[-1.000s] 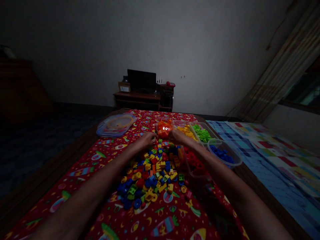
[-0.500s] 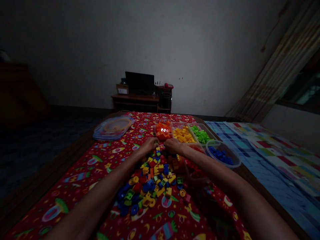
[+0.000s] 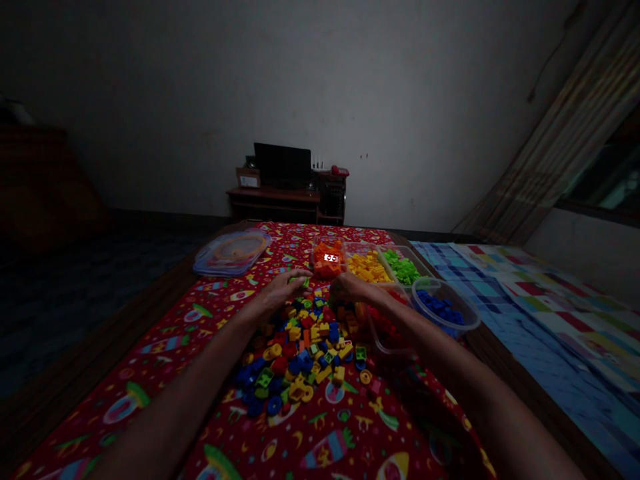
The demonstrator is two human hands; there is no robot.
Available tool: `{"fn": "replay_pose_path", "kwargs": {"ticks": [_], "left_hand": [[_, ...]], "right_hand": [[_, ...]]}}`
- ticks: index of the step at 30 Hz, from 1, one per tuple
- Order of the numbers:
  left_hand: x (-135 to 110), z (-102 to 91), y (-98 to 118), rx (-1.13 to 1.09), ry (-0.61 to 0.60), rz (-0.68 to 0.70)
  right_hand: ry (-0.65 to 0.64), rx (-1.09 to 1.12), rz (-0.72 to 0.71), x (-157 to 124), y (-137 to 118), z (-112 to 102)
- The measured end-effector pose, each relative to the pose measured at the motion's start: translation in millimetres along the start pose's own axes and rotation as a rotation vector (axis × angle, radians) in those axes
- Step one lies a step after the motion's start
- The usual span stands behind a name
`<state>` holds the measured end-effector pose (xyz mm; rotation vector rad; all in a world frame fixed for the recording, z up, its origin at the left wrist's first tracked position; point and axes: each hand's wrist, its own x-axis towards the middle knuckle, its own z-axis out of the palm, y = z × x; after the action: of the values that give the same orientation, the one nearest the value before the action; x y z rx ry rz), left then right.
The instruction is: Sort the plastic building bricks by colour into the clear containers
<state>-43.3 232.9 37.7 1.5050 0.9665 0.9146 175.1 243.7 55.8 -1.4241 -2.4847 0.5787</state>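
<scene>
My left hand (image 3: pixel 286 288) is at the far left edge of a loose pile of toy building bricks (image 3: pixel 313 347). Its fingers are closed on a small green brick (image 3: pixel 303 283). My right hand (image 3: pixel 350 288) is a short way to the right, just in front of the container of orange bricks (image 3: pixel 329 260). Its fingers are bent together, and what they hold, if anything, is hidden. The mixed pile shows yellow, blue, red, green and orange pieces, some with wheels. My right forearm passes over part of a clear container of red bricks (image 3: pixel 387 323).
Clear containers of yellow bricks (image 3: pixel 369 268), green bricks (image 3: pixel 401 268) and blue bricks (image 3: pixel 440 308) stand on the right. Stacked clear lids (image 3: pixel 231 253) lie at the far left of the red patterned cloth (image 3: pixel 175 373). A monitor (image 3: pixel 283 165) stands on a desk beyond.
My left hand has moved left, away from my right hand, and the green brick in its fingers now shows. My right hand stays near the orange container. The view has shifted slightly.
</scene>
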Motion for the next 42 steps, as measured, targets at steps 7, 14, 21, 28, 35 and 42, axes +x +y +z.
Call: {"fn": "replay_pose_path", "kwargs": {"ticks": [7,14,21,28,35,42], "left_hand": [[-25,21.8,13,0.032,0.112,0.045],[-21,45.6,-7,0.346,0.254,0.227],[-20,41.6,-21,0.561,0.365,0.282],[-19,31.3,-19,0.578,0.263,0.281],[-29,42.8,6,0.457,0.296,0.368],[-32,58.2,-6,0.533,0.246,0.476]], "right_hand": [[0.126,0.682,0.143,-6,-11,-3],[0.148,0.888,0.165,-13,-30,24],[0.131,0.897,0.111,-18,-34,32],[0.22,1.021,0.287,-23,-33,23],[0.174,1.404,0.387,-23,-53,26],[0.115,1.519,0.307,-27,-69,35]]}}
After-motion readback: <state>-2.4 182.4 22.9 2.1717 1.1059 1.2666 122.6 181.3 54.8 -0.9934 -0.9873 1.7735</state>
